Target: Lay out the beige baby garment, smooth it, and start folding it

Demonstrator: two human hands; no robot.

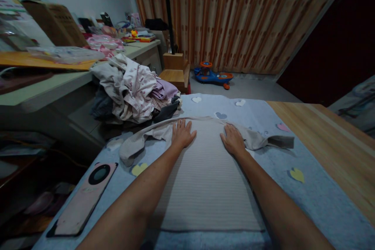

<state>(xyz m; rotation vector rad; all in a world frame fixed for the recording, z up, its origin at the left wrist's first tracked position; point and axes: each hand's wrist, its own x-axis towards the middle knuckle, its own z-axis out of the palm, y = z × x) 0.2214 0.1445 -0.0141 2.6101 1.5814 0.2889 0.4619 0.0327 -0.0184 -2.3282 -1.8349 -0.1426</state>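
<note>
A pale grey ribbed garment [208,187] lies flat and face down on a light blue heart-patterned blanket [316,187]. Its sleeves stretch out sideways, one bunched sleeve [137,140] to the left and the other [263,140] to the right. My left hand [183,133] rests flat on the garment's upper edge with its fingers apart. My right hand [233,139] lies the same way near the right shoulder, holding nothing. A phone in a pink case [83,199] lies on the blanket at the lower left.
A heap of crumpled clothes [131,90] sits at the blanket's far left corner. A cluttered desk [49,82] runs along the left wall. The wooden tabletop [331,144] shows on the right. A blue ride-on toy [212,75] stands on the floor beyond.
</note>
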